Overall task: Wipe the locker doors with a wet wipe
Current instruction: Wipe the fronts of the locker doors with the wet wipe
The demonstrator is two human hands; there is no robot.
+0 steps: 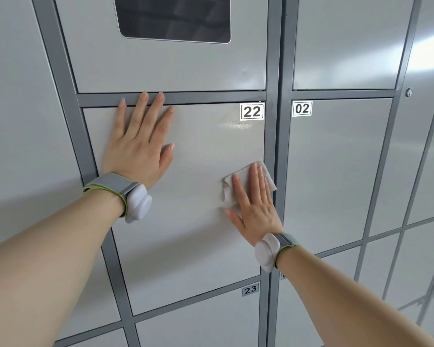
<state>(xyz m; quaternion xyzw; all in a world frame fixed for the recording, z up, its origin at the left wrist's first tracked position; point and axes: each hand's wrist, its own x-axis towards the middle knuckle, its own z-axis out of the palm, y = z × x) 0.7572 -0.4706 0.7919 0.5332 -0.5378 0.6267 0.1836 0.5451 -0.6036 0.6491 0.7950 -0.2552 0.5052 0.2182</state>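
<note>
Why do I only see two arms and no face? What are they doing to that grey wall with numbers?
The camera sits on the person's head, so you see what they see: their own two arms reaching forward. The grey wall is a bank of lockers. The left hand lies flat on door 22, fingers straight. The right hand presses a wet wipe flat against the same door, near its right edge. Each wrist wears a grey band with a white box; the picture does not show its purpose.
</note>
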